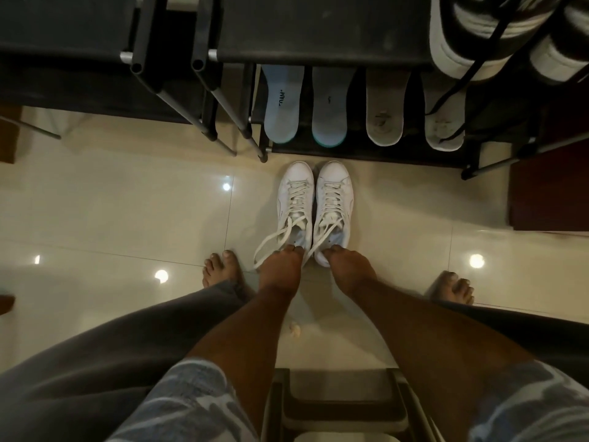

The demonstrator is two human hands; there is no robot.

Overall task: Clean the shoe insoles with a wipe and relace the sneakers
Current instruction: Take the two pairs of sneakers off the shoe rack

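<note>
Two white sneakers stand side by side on the floor (127,212), toes just short of the front edge of the shoe rack's (318,43) lowest shelf. The left hand (280,267) is curled over the heel rim of the left sneaker (294,193). The right hand (352,266) is curled likewise over the heel rim of the right sneaker (334,193). Both appear to grip. Four insoles are laid on that lowest shelf: a pale blue pair (283,106) and a grey pair (384,113).

Risks noted:
- The loose lace ends (271,240) trail onto the floor beside the left hand. If either sneaker is shifted, an end could be trapped under a sole and pulled from its eyelets.
- A black lace (452,97) hangs across the outermost grey insole. That insole could be dragged off the shelf if the lace is snagged.

Not determinable:
- The palms and inner fingers are concealed, so grip firmness is only judged.
- The shoe interiors are not visible.
- A small white scrap (294,330) on the floor may be a wipe, but this cannot be confirmed.
- The sneakers on the upper shelf are cut off by the frame.
</note>
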